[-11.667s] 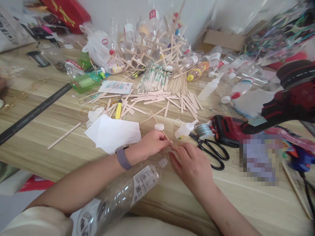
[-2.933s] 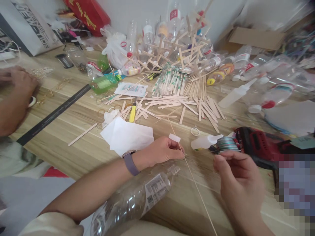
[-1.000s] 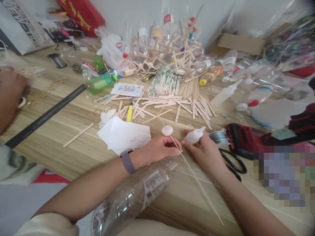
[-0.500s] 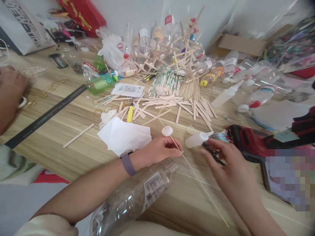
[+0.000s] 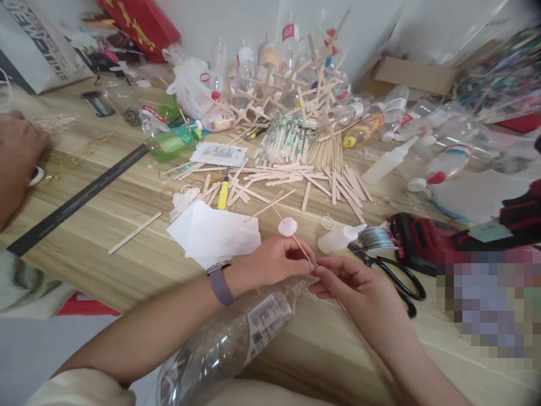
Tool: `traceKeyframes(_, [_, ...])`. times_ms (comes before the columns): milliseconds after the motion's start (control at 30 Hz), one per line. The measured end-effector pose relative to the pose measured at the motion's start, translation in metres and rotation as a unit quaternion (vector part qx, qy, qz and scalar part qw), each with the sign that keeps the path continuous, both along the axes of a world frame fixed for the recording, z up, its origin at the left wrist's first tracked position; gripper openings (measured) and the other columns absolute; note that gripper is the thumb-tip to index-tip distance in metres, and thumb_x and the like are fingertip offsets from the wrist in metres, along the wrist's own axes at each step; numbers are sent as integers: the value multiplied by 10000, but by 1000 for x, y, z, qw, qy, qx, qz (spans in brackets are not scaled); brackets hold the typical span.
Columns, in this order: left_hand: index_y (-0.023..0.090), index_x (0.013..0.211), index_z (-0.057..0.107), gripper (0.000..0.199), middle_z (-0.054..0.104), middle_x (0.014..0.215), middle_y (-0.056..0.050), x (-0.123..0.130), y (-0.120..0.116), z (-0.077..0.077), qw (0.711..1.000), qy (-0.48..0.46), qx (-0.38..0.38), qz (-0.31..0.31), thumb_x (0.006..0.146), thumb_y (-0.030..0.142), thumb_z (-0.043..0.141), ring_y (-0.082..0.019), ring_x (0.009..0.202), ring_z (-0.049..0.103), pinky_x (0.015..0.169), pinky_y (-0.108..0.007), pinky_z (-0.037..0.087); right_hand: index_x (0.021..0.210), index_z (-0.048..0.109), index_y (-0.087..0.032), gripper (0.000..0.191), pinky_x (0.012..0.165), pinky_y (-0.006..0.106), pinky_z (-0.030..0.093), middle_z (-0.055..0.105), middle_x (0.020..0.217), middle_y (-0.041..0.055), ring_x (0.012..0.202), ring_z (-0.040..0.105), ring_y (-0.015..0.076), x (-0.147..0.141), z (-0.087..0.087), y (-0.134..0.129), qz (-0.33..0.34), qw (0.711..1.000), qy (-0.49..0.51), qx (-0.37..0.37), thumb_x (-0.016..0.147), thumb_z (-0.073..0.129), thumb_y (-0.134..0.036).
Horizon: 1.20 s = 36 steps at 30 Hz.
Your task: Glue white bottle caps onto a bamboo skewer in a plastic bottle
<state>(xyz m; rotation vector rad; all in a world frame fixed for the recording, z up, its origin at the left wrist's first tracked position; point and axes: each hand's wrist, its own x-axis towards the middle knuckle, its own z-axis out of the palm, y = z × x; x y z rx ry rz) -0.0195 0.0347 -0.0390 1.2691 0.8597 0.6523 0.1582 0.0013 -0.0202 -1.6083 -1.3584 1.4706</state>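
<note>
In the middle of the frame, the left hand (image 5: 274, 262) keeps thumb and forefinger narrow, holding a thin stick (image 5: 301, 244), which slants from upper left of this hand to below the right hand (image 5: 359, 285). The right thumb and forefinger are close together at the same place of the stick; if they grip it, I cannot tell. A white cap (image 5: 287, 226) is on the stick, just above the left hand. A clear bottle (image 5: 228, 335) lies tilted in the lower middle of the frame, with its neck just below the 2 hands. Right of centre, a squeeze bottle (image 5: 336, 240) lies near a spool (image 5: 377, 239) and black scissors (image 5: 370, 259). Left of centre there is white paper (image 5: 215, 234), and above it a yellow screwdriver (image 5: 223, 194) beside many flat sticks (image 5: 279, 173). At the left edge, 1 hand of another person (image 5: 19, 138) is visible.
</note>
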Motion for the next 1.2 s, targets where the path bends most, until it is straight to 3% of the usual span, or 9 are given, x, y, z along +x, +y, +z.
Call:
traceKeyframes(300, [147, 770, 627, 91, 519, 615, 46, 0, -1, 2, 999, 28, -3, 15, 726, 227, 631, -78, 577, 446, 544, -199, 342, 768, 645, -199, 264, 549, 258, 545, 709, 646, 42, 592, 687, 180, 2, -9, -2, 30, 986, -119, 111, 790, 620, -461])
traceKeyframes(467, [139, 773, 628, 123, 537, 628, 36, -1, 0, 1, 1000, 17, 8, 3, 736, 255, 645, -83, 590, 459, 543, -204, 341, 778, 568, -198, 231, 520, 253, 529, 661, 604, 18, 560, 652, 165, 1, -9, 0, 47, 998, -13, 40, 793, 615, -424])
traceKeyframes(567, [137, 781, 628, 113, 539, 634, 34, -1, 0, 2, 1000, 21, 13, -6, 751, 246, 639, -83, 596, 464, 549, -206, 342, 753, 537, -199, 203, 398, 205, 395, 601, 518, -14, 418, 508, 109, -1, -9, 1, 52, 998, -12, 36, 820, 580, -386])
traceKeyframes(633, [137, 792, 625, 108, 538, 644, 34, -1, 0, 3, 1000, 25, 10, -10, 761, 240, 634, -82, 603, 463, 559, -205, 347, 729, 531, -200, 184, 385, 200, 330, 550, 471, -34, 391, 441, 95, -3, -8, 0, 44, 996, -41, 65, 818, 570, -356])
traceKeyframes(733, [140, 838, 625, 161, 494, 623, 49, -1, 0, 5, 1000, 27, 4, -7, 766, 280, 654, -77, 584, 429, 544, -204, 329, 701, 536, -201, 158, 421, 206, 338, 496, 462, -49, 422, 454, 102, -6, -4, -2, 26, 990, -76, 114, 791, 575, -324])
traceKeyframes(967, [151, 1007, 641, 303, 596, 777, -2, -2, 0, 6, 1000, 10, -9, 18, 773, 340, 676, -111, 708, 515, 662, -234, 407, 703, 541, -209, 158, 433, 214, 319, 458, 462, -62, 420, 423, 101, -11, 5, -6, -19, 985, -101, 138, 797, 544, -336])
traceKeyframes(1067, [144, 960, 647, 256, 631, 844, -24, -1, 1, 7, 999, -28, -26, 18, 764, 302, 692, -119, 781, 558, 741, -243, 434, 695, 544, -212, 152, 429, 218, 325, 460, 472, -58, 423, 429, 104, -10, 5, -7, -8, 975, -139, 172, 801, 529, -321])
traceKeyframes(1200, [140, 874, 660, 212, 625, 774, -4, -1, 1, 10, 1000, -12, -8, -4, 788, 333, 668, -105, 713, 540, 670, -220, 417, 727, 589, -211, 137, 430, 226, 351, 538, 509, -36, 431, 484, 115, -7, -1, -8, 27, 935, -229, 269, 809, 522, -298])
